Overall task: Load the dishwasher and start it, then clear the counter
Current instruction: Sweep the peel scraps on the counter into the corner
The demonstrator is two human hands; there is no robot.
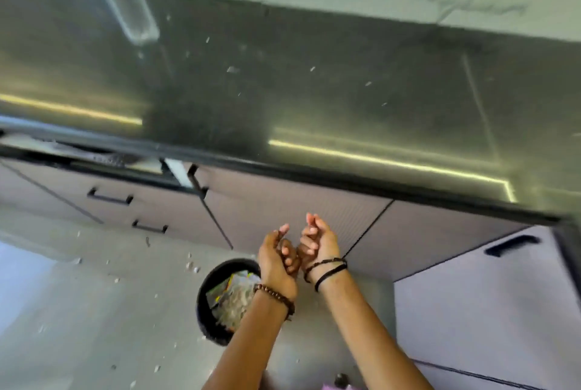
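My left hand (pixel 278 259) and my right hand (pixel 317 240) are held close together below the edge of the dark counter (pixel 345 100), above and just right of a black waste bin (pixel 204 311) on the floor. Their fingers are loosely curled and I see nothing in either hand. The bin holds crumpled wrappers (pixel 234 297). Small pale crumbs (pixel 233 69) are scattered over the counter. A clear plastic bottle (pixel 129 2) with a green label stands at the back left of the counter.
Cabinet fronts with black handles (pixel 110 197) run under the counter. At the left a drawer (pixel 94 155) stands slightly open. A pale cabinet (pixel 490 295) juts out at the right. Bits of litter (pixel 191 265) lie on the grey floor.
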